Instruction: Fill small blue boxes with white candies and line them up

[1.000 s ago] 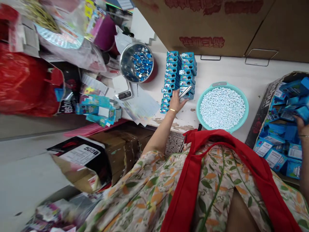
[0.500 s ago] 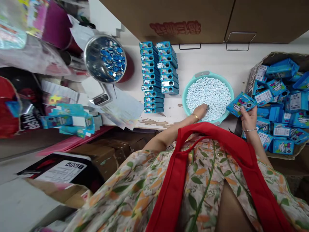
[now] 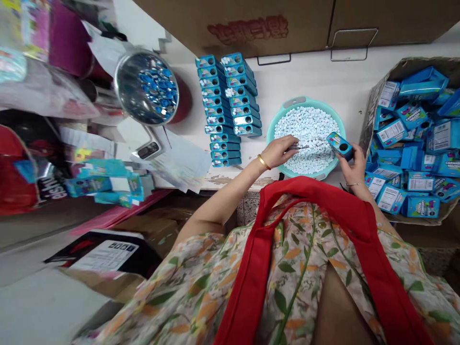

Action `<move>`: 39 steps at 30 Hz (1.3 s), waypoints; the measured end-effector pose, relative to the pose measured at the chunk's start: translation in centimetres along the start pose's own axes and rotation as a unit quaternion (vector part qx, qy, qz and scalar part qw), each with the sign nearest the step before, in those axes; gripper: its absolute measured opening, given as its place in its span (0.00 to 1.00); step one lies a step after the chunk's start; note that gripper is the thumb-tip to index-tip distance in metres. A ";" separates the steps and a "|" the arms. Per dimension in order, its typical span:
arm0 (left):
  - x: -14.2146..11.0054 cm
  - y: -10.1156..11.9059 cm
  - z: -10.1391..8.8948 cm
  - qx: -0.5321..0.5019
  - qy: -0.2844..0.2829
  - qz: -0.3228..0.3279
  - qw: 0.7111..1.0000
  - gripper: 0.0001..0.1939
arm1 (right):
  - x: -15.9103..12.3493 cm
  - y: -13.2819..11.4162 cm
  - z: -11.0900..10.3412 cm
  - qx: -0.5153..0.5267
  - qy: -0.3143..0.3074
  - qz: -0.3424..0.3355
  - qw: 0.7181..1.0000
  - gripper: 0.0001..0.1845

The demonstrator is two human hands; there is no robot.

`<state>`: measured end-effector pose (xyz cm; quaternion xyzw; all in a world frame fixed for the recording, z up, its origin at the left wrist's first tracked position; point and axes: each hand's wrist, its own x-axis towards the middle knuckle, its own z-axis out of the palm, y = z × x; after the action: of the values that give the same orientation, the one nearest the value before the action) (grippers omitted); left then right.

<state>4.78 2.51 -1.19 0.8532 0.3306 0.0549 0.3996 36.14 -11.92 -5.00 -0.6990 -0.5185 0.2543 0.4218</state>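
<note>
My right hand grips a small blue candy box over the right side of a turquoise basin. The box's narrow end, with a dark round hole, faces up. Small pale-blue candies fill the basin. Above its left part, my left hand, with a gold bangle at the wrist, is closed in a pinch. Something thin and dark shows at its fingertips, too small to name. Two rows of similar blue boxes stand left of the basin, holes up, some with candies at the hole.
A carton heaped with blue boxes stands at the right. On the left are a steel bowl of blue-and-silver pieces, a small scale, and papers. A large brown cardboard box lines the table's back.
My right hand has brought the box left over the basin and turned its holed end up. My left hand has risen out of the candies and shifted left. The view has shifted slightly.
</note>
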 end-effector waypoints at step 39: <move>7.5 -0.7 10.0 0.010 -0.106 -0.087 0.990 0.21 | 0.6 1.3 0.4 -0.056 0.048 -0.007 0.997 0.31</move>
<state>13.80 0.91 -9.74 0.8262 0.3603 -0.0743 0.4267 36.70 -11.35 -6.27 -0.7297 -0.5156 0.1879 0.4079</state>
